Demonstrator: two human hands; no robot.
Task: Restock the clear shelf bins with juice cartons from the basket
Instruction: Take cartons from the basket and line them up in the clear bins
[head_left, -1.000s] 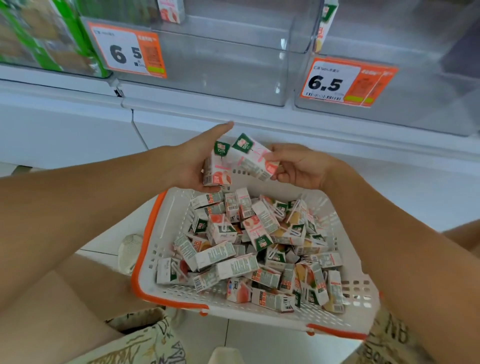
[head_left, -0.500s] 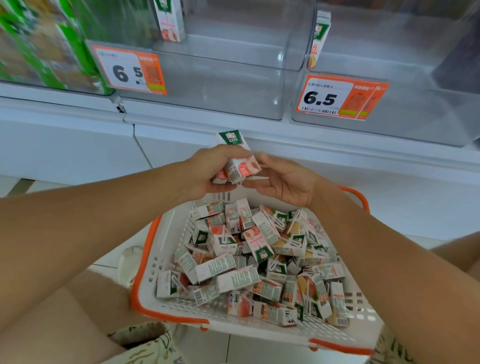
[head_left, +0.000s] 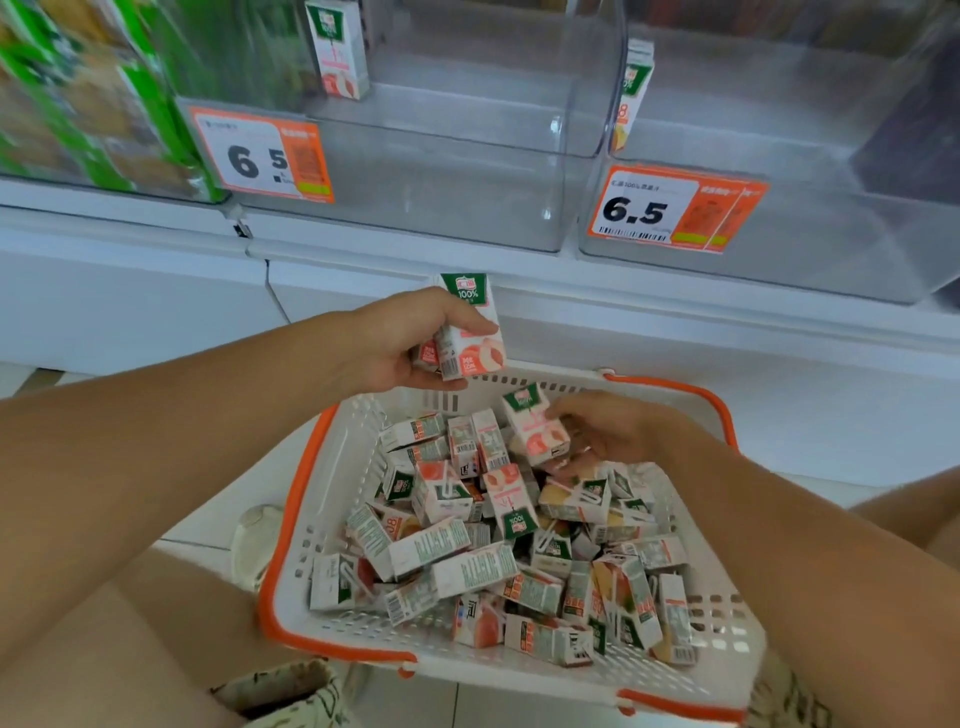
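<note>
We saw the left hand (head_left: 395, 343) raised above the far rim of the basket (head_left: 291, 525), fingers curled round a small stack of juice cartons (head_left: 470, 332); the front one stood upright, a glossy white paperboard box with a green top panel and a peach print low on its face. At least one more carton sat behind it in the same grip; we couldn't count them exactly.

The right hand (head_left: 618, 431) was down inside the basket at its far right, fingertips pinching another peach carton (head_left: 535, 423), tilted, its lower end touching the pile.

The basket was white perforated plastic, rectangular with rounded corners, slotted walls, an orange rim and an orange handle (head_left: 691, 395) at the far side. It held a loose heap of cartons (head_left: 498, 540), lying every which way: barcode sides, green tops, peach and orange prints.

Far side: clear hard-plastic shelf bins. The middle bin (head_left: 441, 208) had smooth curved corners and one upright peach carton (head_left: 337, 49) at its far left. The right bin (head_left: 831, 249) showed one carton with an orange print (head_left: 631, 93) against its left wall. Each bin front carried an orange-and-white price tag, left one (head_left: 265, 156), right one (head_left: 670, 210), reading 6.5. At far left, a bin of green packs (head_left: 88, 93), blurred.
</note>
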